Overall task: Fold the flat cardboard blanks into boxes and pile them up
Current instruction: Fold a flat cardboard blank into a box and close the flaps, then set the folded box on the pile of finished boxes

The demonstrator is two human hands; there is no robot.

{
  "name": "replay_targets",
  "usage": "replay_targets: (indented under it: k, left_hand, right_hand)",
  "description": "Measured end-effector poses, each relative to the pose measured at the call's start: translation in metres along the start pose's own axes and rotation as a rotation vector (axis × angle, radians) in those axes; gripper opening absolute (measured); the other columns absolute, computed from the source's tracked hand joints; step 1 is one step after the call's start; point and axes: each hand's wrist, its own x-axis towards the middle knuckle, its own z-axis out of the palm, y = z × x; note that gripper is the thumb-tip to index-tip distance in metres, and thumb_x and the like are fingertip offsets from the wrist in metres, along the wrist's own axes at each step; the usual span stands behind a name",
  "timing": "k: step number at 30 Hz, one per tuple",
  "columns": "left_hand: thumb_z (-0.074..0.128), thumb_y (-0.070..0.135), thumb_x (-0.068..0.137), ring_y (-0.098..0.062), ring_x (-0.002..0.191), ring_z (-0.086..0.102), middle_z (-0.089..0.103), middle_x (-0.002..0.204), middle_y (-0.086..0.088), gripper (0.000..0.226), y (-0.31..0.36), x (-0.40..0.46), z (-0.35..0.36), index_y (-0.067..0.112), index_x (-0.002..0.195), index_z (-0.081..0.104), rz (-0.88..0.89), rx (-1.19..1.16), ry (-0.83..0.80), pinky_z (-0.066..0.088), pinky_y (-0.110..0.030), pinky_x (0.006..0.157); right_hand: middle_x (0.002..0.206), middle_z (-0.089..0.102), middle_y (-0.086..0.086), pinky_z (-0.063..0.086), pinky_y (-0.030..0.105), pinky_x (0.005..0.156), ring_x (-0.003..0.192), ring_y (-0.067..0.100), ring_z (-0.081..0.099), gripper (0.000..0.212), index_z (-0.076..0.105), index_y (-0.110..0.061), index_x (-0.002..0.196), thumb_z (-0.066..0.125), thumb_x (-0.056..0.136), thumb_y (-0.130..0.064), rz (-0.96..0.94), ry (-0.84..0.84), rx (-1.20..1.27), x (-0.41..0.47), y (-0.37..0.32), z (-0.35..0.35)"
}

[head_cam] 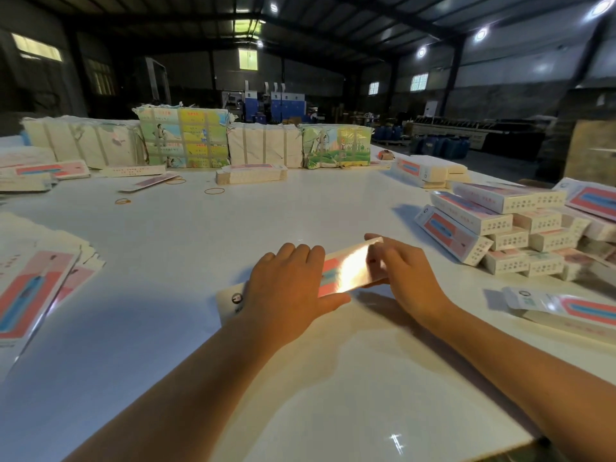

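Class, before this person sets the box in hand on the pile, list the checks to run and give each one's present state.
1. Both hands on the box: ok; left hand, right hand.
2. Box fully folded, ends closed: cannot tell; glare and hands hide it.
3. Pile on the right within view: ok.
4. Pile stacked evenly: not ok; boxes lie askew.
5. Flat blanks left to fold: ok.

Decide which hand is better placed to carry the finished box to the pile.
Probably the right hand: it grips the box at the end nearest the pile of folded boxes; the left hand lies farther away.
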Motion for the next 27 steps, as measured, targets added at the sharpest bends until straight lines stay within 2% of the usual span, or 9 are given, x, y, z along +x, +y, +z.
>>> replay_targets:
  k: [3, 5, 7, 11, 14, 16, 18, 24, 27]
  left_hand:
    - [0.037, 0.075, 0.080, -0.013, 0.104, 0.048, 0.053, 0.119, 0.004, 0.070, 0.004, 0.001, 0.001, 0.023, 0.127, 0.039, -0.009, -0.004, 0.014, 0.034, -0.024, 0.079]
    - [0.039, 0.074, 0.080, -0.013, 0.102, 0.049, 0.054, 0.118, 0.005, 0.068, 0.006, 0.001, 0.001, 0.024, 0.126, 0.040, -0.033, -0.019, 0.021, 0.036, -0.024, 0.079]
    - [0.038, 0.075, 0.080, -0.012, 0.102, 0.050, 0.055, 0.117, 0.005, 0.068, 0.007, 0.001, 0.001, 0.024, 0.125, 0.041, -0.061, -0.040, 0.019, 0.037, -0.024, 0.078]
    - [0.035, 0.076, 0.079, -0.014, 0.099, 0.052, 0.057, 0.111, 0.006, 0.067, 0.004, 0.001, -0.002, 0.024, 0.121, 0.044, -0.140, -0.058, 0.039, 0.032, -0.024, 0.069]
    - [0.035, 0.077, 0.078, -0.015, 0.095, 0.053, 0.057, 0.105, 0.006, 0.065, 0.001, 0.003, -0.003, 0.024, 0.114, 0.046, -0.206, -0.089, 0.037, 0.032, -0.025, 0.066]
    - [0.037, 0.076, 0.079, -0.015, 0.096, 0.052, 0.057, 0.106, 0.006, 0.064, 0.002, 0.004, -0.003, 0.023, 0.114, 0.046, -0.217, -0.105, 0.024, 0.033, -0.026, 0.067]
    - [0.038, 0.075, 0.079, -0.015, 0.098, 0.052, 0.057, 0.108, 0.005, 0.063, 0.001, 0.003, -0.004, 0.023, 0.116, 0.046, -0.221, -0.116, 0.021, 0.036, -0.027, 0.069]
    - [0.039, 0.075, 0.078, -0.013, 0.092, 0.052, 0.057, 0.103, 0.006, 0.061, -0.009, 0.004, -0.005, 0.025, 0.112, 0.046, -0.191, -0.119, 0.007, 0.035, -0.023, 0.067]
    - [0.035, 0.079, 0.075, -0.011, 0.093, 0.052, 0.058, 0.107, 0.008, 0.069, -0.014, 0.004, -0.007, 0.026, 0.118, 0.045, -0.108, -0.130, -0.025, 0.036, -0.021, 0.067]
  right_hand:
    - [0.084, 0.059, -0.021, 0.043, 0.001, 0.055, 0.073, -0.010, 0.062, 0.022, 0.050, -0.024, 0.118, 0.036, 0.102, -0.019, -0.040, 0.008, -0.184, -0.004, 0.006, 0.007]
    - [0.094, 0.056, -0.017, 0.042, -0.001, 0.057, 0.074, -0.007, 0.058, 0.037, 0.040, -0.021, 0.137, 0.033, 0.102, -0.025, -0.034, -0.014, -0.246, -0.005, 0.007, 0.009]
    - [0.090, 0.055, -0.020, 0.044, 0.001, 0.063, 0.073, -0.007, 0.058, 0.044, 0.033, -0.019, 0.145, 0.033, 0.101, -0.028, -0.034, -0.037, -0.257, -0.004, 0.005, 0.008]
    - [0.106, 0.059, -0.019, 0.053, 0.024, 0.085, 0.094, 0.008, 0.065, 0.050, 0.028, -0.024, 0.148, 0.040, 0.099, -0.031, 0.026, -0.034, -0.092, 0.001, 0.007, 0.005]
    - [0.106, 0.065, -0.010, 0.052, 0.015, 0.068, 0.091, 0.012, 0.064, 0.024, 0.056, -0.035, 0.118, 0.044, 0.099, -0.027, -0.059, 0.024, -0.134, -0.001, 0.007, 0.006]
    - [0.096, 0.064, -0.017, 0.047, 0.009, 0.067, 0.087, 0.005, 0.062, 0.020, 0.053, -0.043, 0.101, 0.045, 0.099, -0.024, -0.164, 0.013, -0.281, -0.004, 0.005, 0.008]
    - [0.099, 0.060, -0.020, 0.044, 0.004, 0.071, 0.089, -0.003, 0.060, 0.018, 0.051, -0.039, 0.105, 0.050, 0.097, -0.023, -0.199, -0.005, -0.296, -0.006, 0.003, 0.009]
    - [0.117, 0.058, -0.012, 0.049, 0.017, 0.078, 0.101, -0.003, 0.057, 0.030, 0.048, -0.043, 0.116, 0.054, 0.092, -0.025, -0.190, -0.084, -0.230, -0.004, 0.004, 0.003]
    - [0.145, 0.035, -0.002, 0.040, 0.020, 0.100, 0.127, 0.009, 0.042, 0.061, 0.029, -0.027, 0.142, 0.045, 0.086, -0.043, -0.354, -0.128, -0.429, -0.004, 0.003, -0.002]
